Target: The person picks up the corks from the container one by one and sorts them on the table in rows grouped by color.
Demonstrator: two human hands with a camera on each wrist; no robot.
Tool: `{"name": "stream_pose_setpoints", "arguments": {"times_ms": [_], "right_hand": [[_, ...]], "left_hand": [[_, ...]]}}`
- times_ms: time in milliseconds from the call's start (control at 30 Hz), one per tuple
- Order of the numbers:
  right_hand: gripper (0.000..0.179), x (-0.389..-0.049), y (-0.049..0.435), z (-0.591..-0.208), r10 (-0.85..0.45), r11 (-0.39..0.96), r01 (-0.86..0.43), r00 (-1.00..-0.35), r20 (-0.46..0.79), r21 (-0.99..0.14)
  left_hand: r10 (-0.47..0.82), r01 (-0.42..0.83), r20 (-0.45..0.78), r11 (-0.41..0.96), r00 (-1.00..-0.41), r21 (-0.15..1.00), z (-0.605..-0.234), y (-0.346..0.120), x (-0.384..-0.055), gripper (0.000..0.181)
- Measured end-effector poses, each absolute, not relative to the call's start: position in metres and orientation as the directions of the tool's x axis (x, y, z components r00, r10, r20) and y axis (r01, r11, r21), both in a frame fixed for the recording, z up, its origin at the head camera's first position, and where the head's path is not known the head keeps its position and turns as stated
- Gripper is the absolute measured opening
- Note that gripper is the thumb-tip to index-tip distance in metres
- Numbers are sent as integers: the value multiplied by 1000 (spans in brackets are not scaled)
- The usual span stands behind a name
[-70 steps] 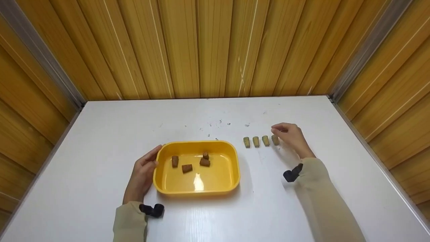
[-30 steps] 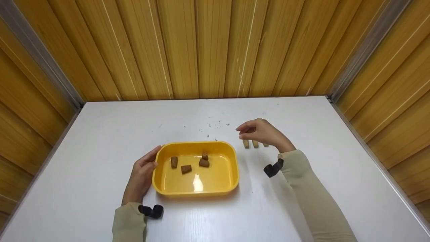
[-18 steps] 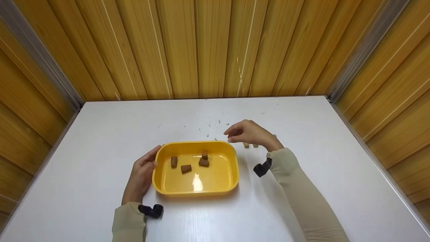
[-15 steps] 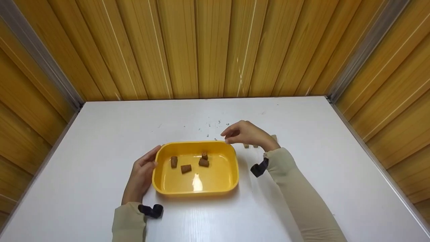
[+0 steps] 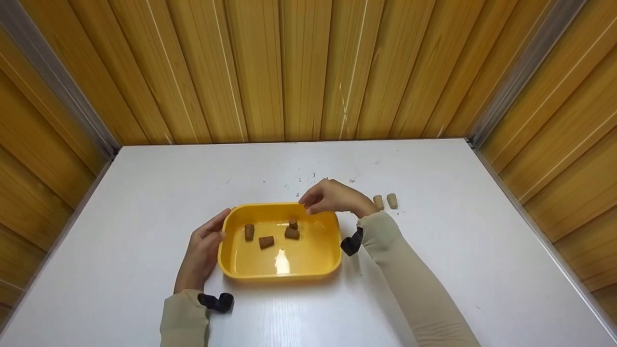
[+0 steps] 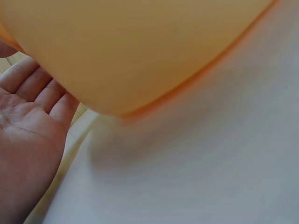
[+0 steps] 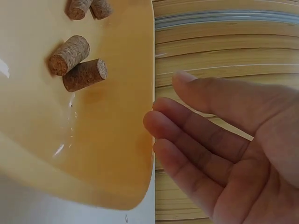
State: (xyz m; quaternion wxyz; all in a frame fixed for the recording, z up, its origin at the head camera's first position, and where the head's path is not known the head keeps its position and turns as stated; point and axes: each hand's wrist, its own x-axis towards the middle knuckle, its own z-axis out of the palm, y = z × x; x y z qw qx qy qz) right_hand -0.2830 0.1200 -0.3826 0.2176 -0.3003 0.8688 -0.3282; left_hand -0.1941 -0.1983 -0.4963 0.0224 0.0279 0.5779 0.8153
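Left hand [image 5: 198,250]: fingertips hidden behind yellow round-cornered plastic tray [image 5: 308,253], fingers straight against it. I see right hand [image 5: 337,196] relaxed, empty, at far rim. Four brown cork-like cylinders [image 5: 266,242] inside tray.

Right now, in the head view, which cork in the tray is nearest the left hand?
The leftmost cork; the other three corks lie farther right.

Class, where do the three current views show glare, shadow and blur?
Head: white glare inside the tray, soft shadow on the table by its near edge; left wrist: tray blurred, hazy shadow; right wrist: small glints inside the tray, corks fairly sharp.
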Motion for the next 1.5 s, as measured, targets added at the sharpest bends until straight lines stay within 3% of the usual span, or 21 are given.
{"name": "stream_pose_setpoints", "arguments": {"times_ms": [1233,1500], "right_hand": [[43,-277,80,-408,-589,759,-321,-708,-390,-566],[36,-277,77,-415,-597,749,-324,-707,-379,-578]], "left_hand": [[50,-8,8,-321,-999,947,-498,-198,-195,57],[61,5,25,-307,-998,952,-498,-199,-195,58]]}}
